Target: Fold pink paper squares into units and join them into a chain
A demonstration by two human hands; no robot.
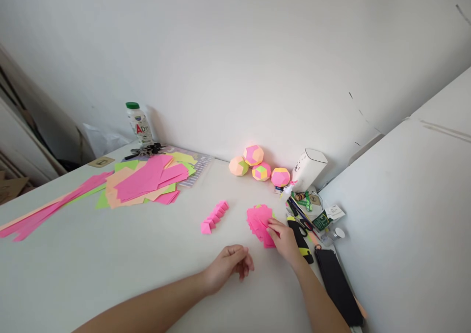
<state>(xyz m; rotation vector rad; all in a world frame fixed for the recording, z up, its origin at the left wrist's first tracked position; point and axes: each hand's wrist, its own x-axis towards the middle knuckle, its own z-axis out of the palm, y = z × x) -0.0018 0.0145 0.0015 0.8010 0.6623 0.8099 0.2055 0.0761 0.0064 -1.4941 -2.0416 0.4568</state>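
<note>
My right hand (283, 240) pinches at a piece of pink paper on top of a loose pile of small pink paper pieces (259, 221), with some light green showing at its back edge. My left hand (230, 268) is held over the table to the left of the pile, its fingers loosely curled, and nothing shows in it. A row of folded pink paper pieces (214, 217) lies beyond my left hand, overlapping in a slanted line. Against the wall are several paper balls (253, 155) in pink, yellow, peach and green.
Large coloured paper sheets (147, 181) and long paper strips (62, 203) cover the left side. A bottle (140, 124) and black clips (145, 150) are behind them. To the right stand a white container (309, 168), a yellow-black cutter (300, 238), a small jar (338, 233) and a black case (338, 286).
</note>
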